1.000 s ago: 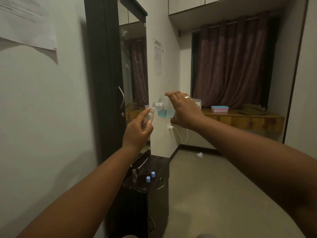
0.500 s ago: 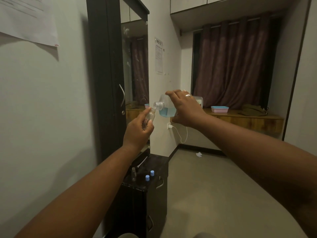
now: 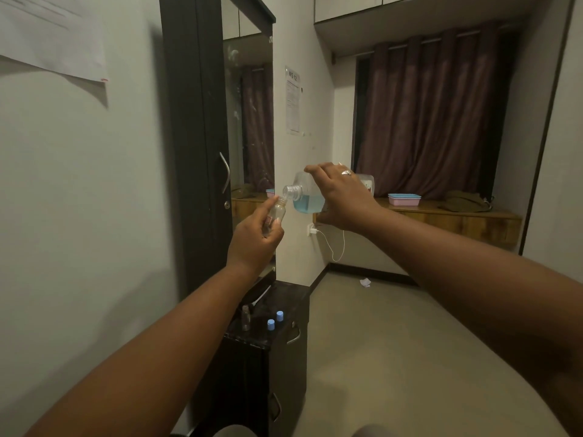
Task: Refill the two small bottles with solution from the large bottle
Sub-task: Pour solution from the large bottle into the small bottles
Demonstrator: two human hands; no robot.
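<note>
My right hand (image 3: 342,197) grips the large clear bottle (image 3: 307,197), tipped on its side with its open neck pointing left; blue solution pools in its lower part. My left hand (image 3: 255,238) holds a small clear bottle (image 3: 277,212) tilted, its mouth just under the large bottle's neck. A second small clear bottle (image 3: 245,316) stands uncapped on the dark cabinet top (image 3: 296,298) below, beside two blue caps (image 3: 275,320).
A tall dark cupboard with a mirror door (image 3: 249,121) stands at the left against the wall. A wooden ledge (image 3: 441,212) under the maroon curtain carries a pink box (image 3: 403,199). A charger cable (image 3: 334,244) hangs from a wall socket. Bare floor lies to the right.
Both hands and the two bottles have stayed nearly still at the same height; the view has shifted slightly. The large bottle's neck sits a touch closer over the small bottle's mouth.
</note>
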